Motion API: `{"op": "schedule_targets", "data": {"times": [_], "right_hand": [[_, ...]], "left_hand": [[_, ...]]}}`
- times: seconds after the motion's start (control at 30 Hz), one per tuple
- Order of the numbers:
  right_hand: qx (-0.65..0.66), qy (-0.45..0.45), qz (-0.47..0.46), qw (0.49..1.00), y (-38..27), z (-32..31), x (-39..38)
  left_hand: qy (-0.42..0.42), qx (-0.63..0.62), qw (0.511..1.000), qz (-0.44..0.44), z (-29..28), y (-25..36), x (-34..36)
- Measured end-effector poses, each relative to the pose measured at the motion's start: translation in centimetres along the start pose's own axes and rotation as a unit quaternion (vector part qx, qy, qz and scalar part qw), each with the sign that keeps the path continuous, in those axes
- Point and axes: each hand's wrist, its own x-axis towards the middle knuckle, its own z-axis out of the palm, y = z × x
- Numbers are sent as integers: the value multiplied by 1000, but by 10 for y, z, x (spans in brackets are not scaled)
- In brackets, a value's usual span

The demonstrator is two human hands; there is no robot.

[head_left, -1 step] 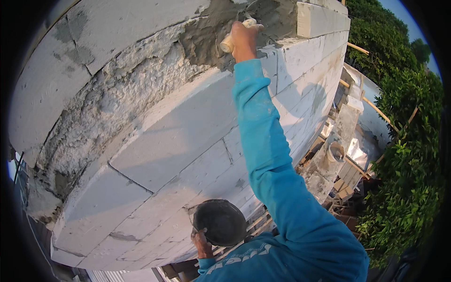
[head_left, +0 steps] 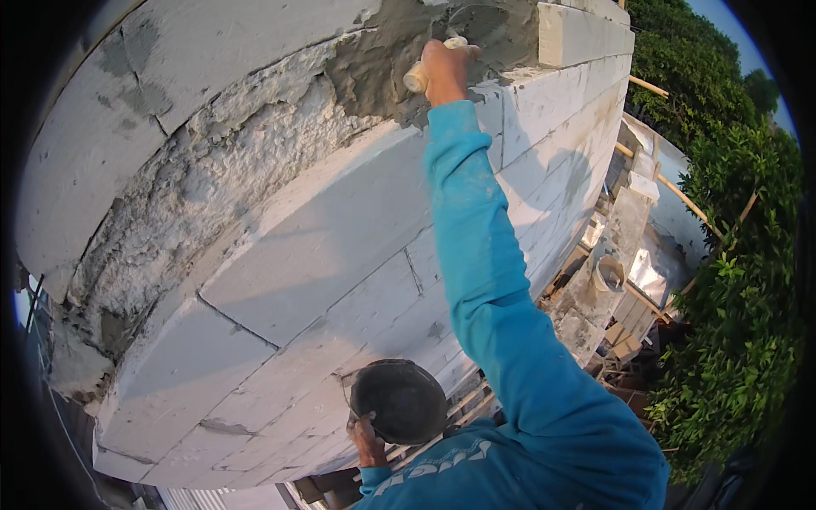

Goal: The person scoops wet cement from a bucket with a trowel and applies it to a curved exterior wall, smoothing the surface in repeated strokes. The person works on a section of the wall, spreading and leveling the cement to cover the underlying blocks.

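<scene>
Visibly, right grip (head_left: pixel 446 72) wraps pale handle (head_left: pixel 415 80) — its far end unclear — while left grip (head_left: pixel 366 439) pinches black bucket (head_left: pixel 399 402).

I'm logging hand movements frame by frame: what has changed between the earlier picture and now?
The right hand, gripping a pale handle, has shifted very slightly to the right over the grey mortar. Nothing was visibly taken hold of or let go. The left hand still holds the black bowl at its edge; the block wall looks the same.
</scene>
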Motion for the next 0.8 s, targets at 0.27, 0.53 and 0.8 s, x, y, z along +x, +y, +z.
{"op": "schedule_targets", "data": {"times": [0.27,0.53,0.8], "right_hand": [[-124,-110,-96,981,-11,1,-15],[96,-65,131,985,16,-20,-90],[135,-86,73,984,11,25,-139]], "left_hand": [[-35,-23,999,-9,7,5,4],[-12,6,1000,-21,9,-2,3],[-29,-22,999,-18,7,1,-6]]}}
